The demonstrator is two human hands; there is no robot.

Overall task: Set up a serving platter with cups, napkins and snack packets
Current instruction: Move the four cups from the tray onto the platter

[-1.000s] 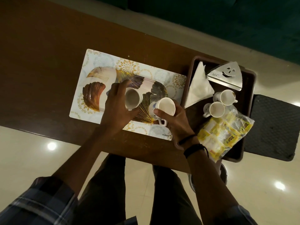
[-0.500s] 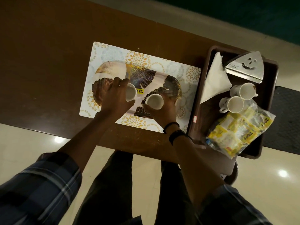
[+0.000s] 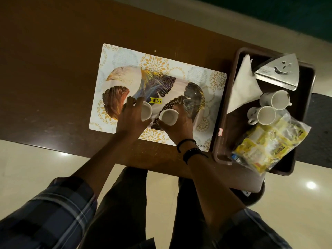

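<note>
An oval serving platter (image 3: 156, 81) with a gold leaf pattern lies on a patterned placemat (image 3: 124, 56). My left hand (image 3: 132, 116) grips a white cup (image 3: 146, 111) on the platter's near side. Beside it, my right hand (image 3: 179, 121) grips a second white cup (image 3: 168, 116), also on the platter. In the brown tray (image 3: 309, 90) to the right stand two more white cups (image 3: 265, 115) (image 3: 278, 100), a white folded napkin (image 3: 242, 88), a steel napkin holder (image 3: 280, 72) and a clear bag of yellow snack packets (image 3: 269, 146).
The brown wooden table (image 3: 53, 69) stretches far to the left of the placemat. Its near edge runs just below the placemat. The tray overhangs the table's right end, next to a dark mat (image 3: 321, 126). My legs show over the pale floor below.
Both hands have carried the two cups forward and down onto the platter; the right cup came leftward from over the placemat's near right corner. The camera view has shifted.
</note>
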